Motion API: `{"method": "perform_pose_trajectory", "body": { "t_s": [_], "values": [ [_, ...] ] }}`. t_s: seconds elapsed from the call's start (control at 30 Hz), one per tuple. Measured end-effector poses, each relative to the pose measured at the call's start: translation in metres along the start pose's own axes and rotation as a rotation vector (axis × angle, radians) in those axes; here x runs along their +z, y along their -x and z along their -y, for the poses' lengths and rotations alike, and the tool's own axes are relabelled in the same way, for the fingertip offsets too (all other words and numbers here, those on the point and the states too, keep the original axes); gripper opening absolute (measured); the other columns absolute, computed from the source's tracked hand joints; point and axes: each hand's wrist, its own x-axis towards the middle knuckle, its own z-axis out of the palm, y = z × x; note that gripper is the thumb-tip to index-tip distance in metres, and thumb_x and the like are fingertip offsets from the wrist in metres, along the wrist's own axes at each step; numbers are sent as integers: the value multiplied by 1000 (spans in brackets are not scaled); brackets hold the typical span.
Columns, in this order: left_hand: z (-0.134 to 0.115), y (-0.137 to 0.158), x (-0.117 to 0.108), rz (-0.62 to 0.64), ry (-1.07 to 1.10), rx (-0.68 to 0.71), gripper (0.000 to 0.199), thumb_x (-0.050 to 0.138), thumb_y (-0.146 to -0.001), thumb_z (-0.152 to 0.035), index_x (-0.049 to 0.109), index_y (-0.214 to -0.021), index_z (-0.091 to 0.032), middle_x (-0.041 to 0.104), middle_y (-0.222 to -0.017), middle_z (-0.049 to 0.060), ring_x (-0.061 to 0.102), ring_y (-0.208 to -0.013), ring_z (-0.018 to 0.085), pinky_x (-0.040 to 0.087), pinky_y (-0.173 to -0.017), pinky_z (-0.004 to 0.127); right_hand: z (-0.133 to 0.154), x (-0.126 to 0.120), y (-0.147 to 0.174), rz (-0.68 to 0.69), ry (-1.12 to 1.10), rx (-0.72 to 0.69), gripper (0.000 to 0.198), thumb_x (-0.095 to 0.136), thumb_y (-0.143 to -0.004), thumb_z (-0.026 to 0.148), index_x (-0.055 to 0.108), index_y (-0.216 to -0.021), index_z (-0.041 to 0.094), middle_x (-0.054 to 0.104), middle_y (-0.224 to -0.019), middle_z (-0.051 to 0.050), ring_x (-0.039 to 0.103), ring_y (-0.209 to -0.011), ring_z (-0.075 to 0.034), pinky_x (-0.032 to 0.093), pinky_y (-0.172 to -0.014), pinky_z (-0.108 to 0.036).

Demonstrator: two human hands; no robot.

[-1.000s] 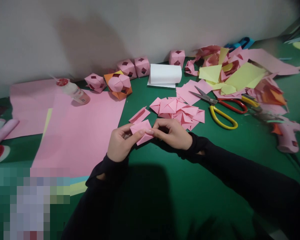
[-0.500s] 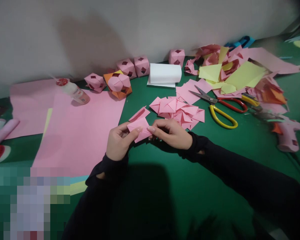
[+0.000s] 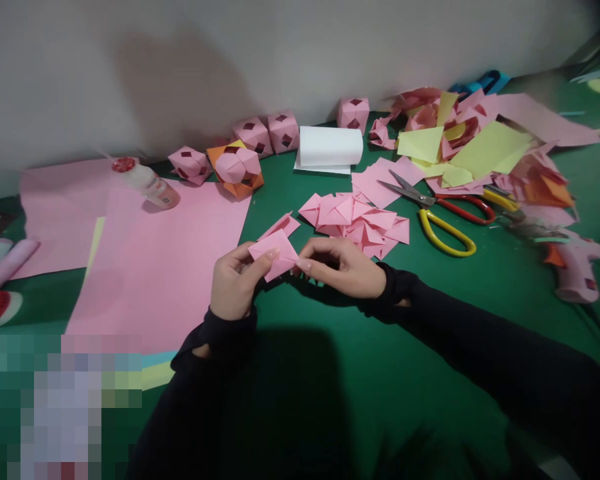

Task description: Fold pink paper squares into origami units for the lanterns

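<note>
Between my hands is a small folded piece of pink paper (image 3: 281, 257), held just above the green table. My left hand (image 3: 234, 281) pinches it from the left, with the thumb flat on its face. The thumb and fingertips of my right hand (image 3: 344, 268) close on its right corner. Right behind it lies another folded pink piece (image 3: 283, 227). A heap of folded pink paper pieces (image 3: 360, 223) sits beyond my right hand, and flat pink squares (image 3: 380, 180) lie behind that heap.
Scissors (image 3: 433, 203) with red and yellow handles lie to the right, near a pink glue gun (image 3: 575, 267). Paper scraps (image 3: 485, 147) pile up behind them. Folded paper balls (image 3: 239, 168) and a white roll (image 3: 330, 147) line the wall. A bottle (image 3: 153, 187) rests on pink sheets (image 3: 165, 267).
The pink paper has turned slightly and shifted a little up and left in my fingers. My left hand has moved slightly left with it; the table's things have stayed put.
</note>
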Motion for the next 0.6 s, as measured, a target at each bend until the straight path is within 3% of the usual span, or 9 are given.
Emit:
{"method": "perform_pose_trajectory", "body": {
  "t_s": [0.23,0.43,0.6],
  "values": [
    [0,-1,-6,75,-92,28,17,75,-71,-30,67,-68,-16,56,-58,-4,46,-52,8,34,-49,21,-1,1,-1,-64,-83,25,30,64,-87,43,64,-79,14,66,-72,-3,57,-61,-10,46,-57,-23],
    [-6,1,-4,206,-235,56,17,75,-72,-31,71,-77,-15,65,-70,1,55,-62,11,43,-57,21,-3,1,-4,-175,-199,55,32,69,-82,46,62,-77,15,60,-64,2,55,-55,-8,46,-54,-22],
    [-10,3,0,240,-269,49,19,73,-73,-32,73,-83,-16,66,-69,1,55,-61,11,43,-56,21,-5,2,-5,-170,-203,54,33,76,-75,44,63,-79,14,60,-66,1,53,-57,-8,43,-53,-22]
  ]
}}
